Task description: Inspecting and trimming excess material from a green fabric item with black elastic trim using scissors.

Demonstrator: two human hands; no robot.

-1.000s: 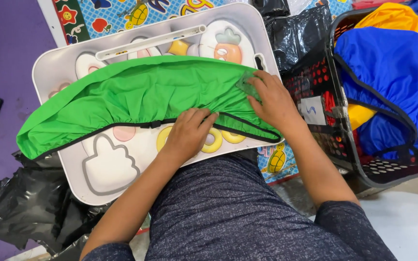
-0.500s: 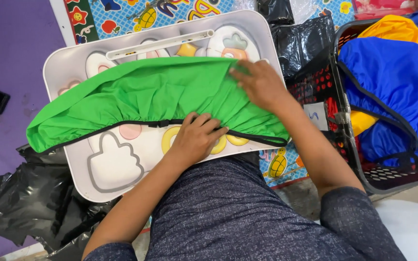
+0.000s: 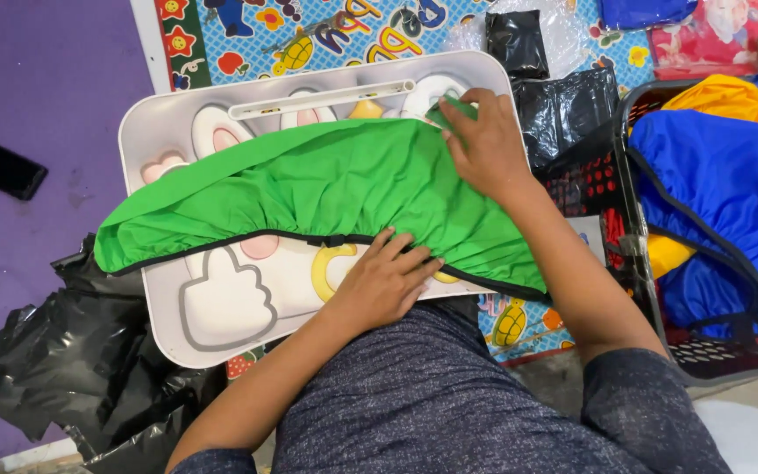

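Green fabric cover with black elastic hem (image 3: 326, 189): spread across the white plastic lap tray with cartoon shapes (image 3: 221, 316).
Left hand (image 3: 388, 285): flat, fingers spread, pressing the cover's near hem.
Right hand (image 3: 484, 145): fingers curled, pinching the cover's far right corner.
Black mesh basket (image 3: 660, 290): just right, holding blue fabric (image 3: 721, 184).

A purple floor covering (image 3: 37, 79) fills the left side, with a flat black rectangular device (image 3: 0, 165) lying on it near the left edge. A colourful children's play mat with cartoon fruits and turtles (image 3: 309, 35) runs along the top. Crumpled black plastic bags (image 3: 54, 369) sit at the bottom left corner. A pale smooth floor (image 3: 747, 430) shows at bottom right.
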